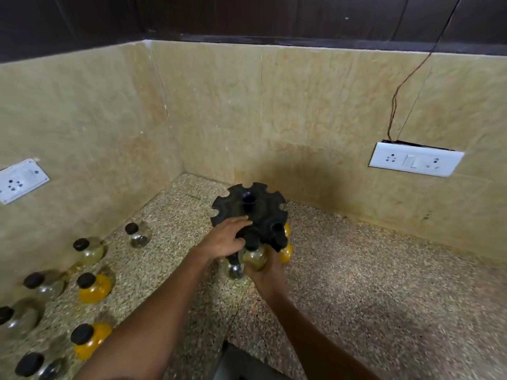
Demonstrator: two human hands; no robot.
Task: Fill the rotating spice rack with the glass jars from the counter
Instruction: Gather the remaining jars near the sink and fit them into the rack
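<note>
The black rotating spice rack (248,205) stands on the speckled counter near the corner. My left hand (226,238) rests on its top disc, fingers spread over the near-left slots. Below the disc, my right hand (267,270) grips a pale glass jar (253,256) whose black cap sits in a near slot. Two yellow-filled jars (286,252) hang in slots on the right side, and a clear jar (236,271) sits low at the rack's near-left. Several loose black-capped jars lie on the counter at left, some clear (138,234), some yellow-filled (93,287).
Beige marble walls meet in a corner behind the rack. A white socket plate (415,159) with a hanging wire is on the right wall, and another socket (19,181) is on the left wall. A dark object (241,363) pokes in at the counter's near edge.
</note>
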